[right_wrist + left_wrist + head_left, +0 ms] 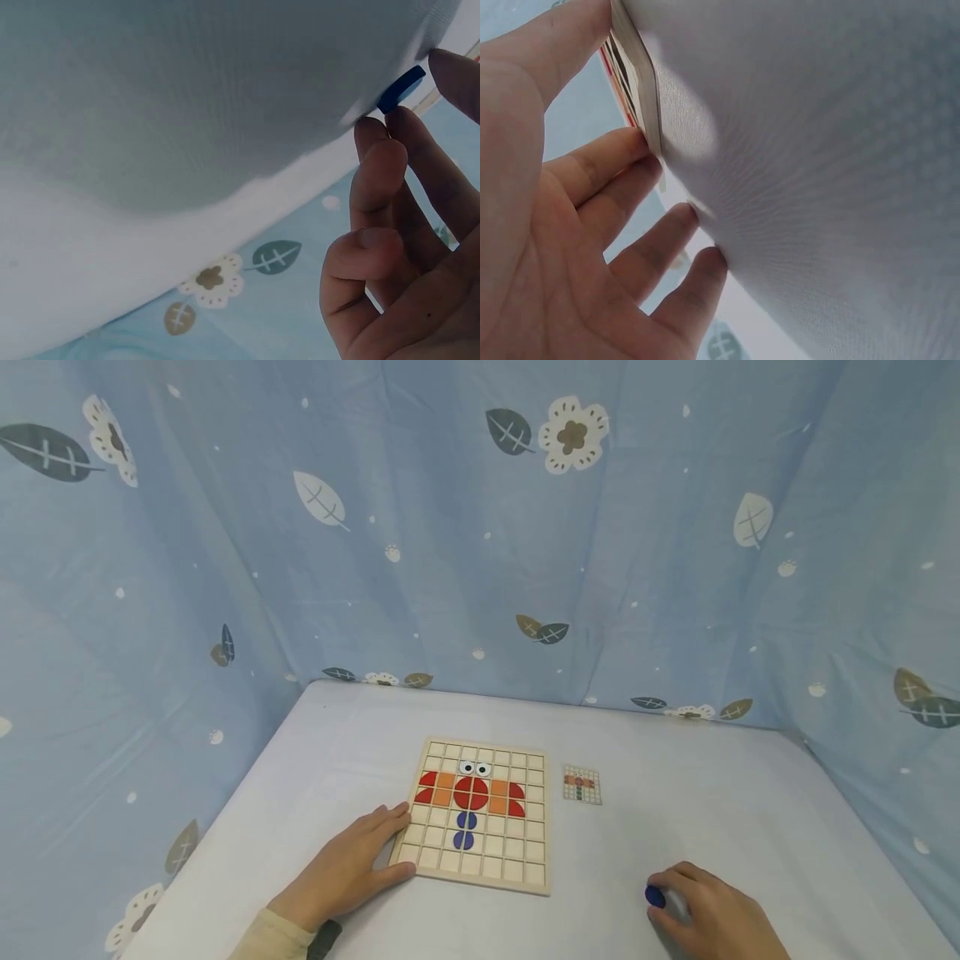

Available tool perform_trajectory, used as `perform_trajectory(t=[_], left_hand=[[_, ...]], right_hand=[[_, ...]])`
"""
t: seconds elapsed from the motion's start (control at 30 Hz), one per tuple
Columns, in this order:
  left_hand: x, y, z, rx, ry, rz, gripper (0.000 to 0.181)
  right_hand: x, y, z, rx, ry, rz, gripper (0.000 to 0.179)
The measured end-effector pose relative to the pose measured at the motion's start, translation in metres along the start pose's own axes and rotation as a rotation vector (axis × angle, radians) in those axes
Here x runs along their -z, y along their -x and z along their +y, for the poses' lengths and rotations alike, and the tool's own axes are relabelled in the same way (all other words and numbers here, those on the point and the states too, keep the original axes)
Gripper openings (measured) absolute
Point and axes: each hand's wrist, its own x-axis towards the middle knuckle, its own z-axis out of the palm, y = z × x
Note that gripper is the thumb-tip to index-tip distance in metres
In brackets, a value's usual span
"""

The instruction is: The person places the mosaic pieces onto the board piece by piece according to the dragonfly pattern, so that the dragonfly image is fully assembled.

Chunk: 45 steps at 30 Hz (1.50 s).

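Observation:
A wooden grid board (pixel 517 870) lies flat on the table with colored pieces set in its squares. Two eye pieces (pixel 483 770) sit above a red circle (pixel 471 793) of quarter pieces. Orange squares (pixel 443 788) and red quarter pieces flank it, and blue half-round pieces (pixel 463 840) run below. My left hand (pixel 352 866) rests at the board's near left corner, fingers extended along the left side and thumb at the near edge. Right of the board, low over the table, my right hand (pixel 712 910) holds a small flat blue piece (pixel 402 90) between thumb and index finger.
A small pattern card (pixel 582 785) showing a similar colored figure lies just right of the board. White cloth covers the table (pixel 675 777). Blue curtains (pixel 450 568) printed with leaves and flowers hang behind and at both sides.

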Motion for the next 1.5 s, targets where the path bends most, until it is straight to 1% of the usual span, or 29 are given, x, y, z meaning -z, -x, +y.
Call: perform_trajectory(t=[0.1, 0.2, 0.33, 0.57, 0.67, 0.87, 0.93, 1.3, 1.4, 1.5], left_hand=[[0.000, 0.000, 0.000, 0.008, 0.000, -0.004, 0.074], [0.000, 0.000, 0.000, 0.009, 0.001, -0.005, 0.074], [0.000, 0.000, 0.000, 0.004, 0.000, -0.002, 0.074], [-0.001, -0.001, 0.000, 0.001, -0.006, 0.002, 0.073], [-0.001, -0.001, 0.000, 0.002, -0.009, 0.000, 0.074], [-0.001, -0.002, 0.000, -0.007, -0.007, -0.006, 0.074], [-0.001, -0.002, -0.001, -0.008, -0.003, -0.006, 0.074], [-0.003, -0.002, -0.003, -0.010, -0.003, 0.002, 0.074], [-0.003, -0.001, -0.003, -0.001, -0.007, -0.002, 0.074], [-0.003, -0.001, -0.002, 0.003, -0.008, -0.001, 0.074]], right_hand=[[0.000, 0.000, -0.001, 0.008, -0.003, 0.012, 0.031], [-0.002, 0.002, -0.001, 0.025, -0.012, 0.057, 0.027], [-0.003, 0.003, -0.002, 0.046, -0.010, 0.097, 0.023], [-0.002, 0.003, -0.004, 0.073, 0.007, 0.128, 0.021], [-0.001, 0.003, -0.005, 0.077, 0.006, 0.124, 0.021], [0.002, 0.001, -0.005, 0.069, 0.014, 0.049, 0.023], [0.003, 0.001, -0.005, 0.069, 0.013, 0.039, 0.023], [0.003, 0.002, -0.008, 0.086, 0.032, 0.083, 0.023], [0.004, 0.003, -0.009, 0.136, 0.039, 0.126, 0.023], [0.006, 0.005, -0.011, 0.216, 0.055, 0.213, 0.023]])
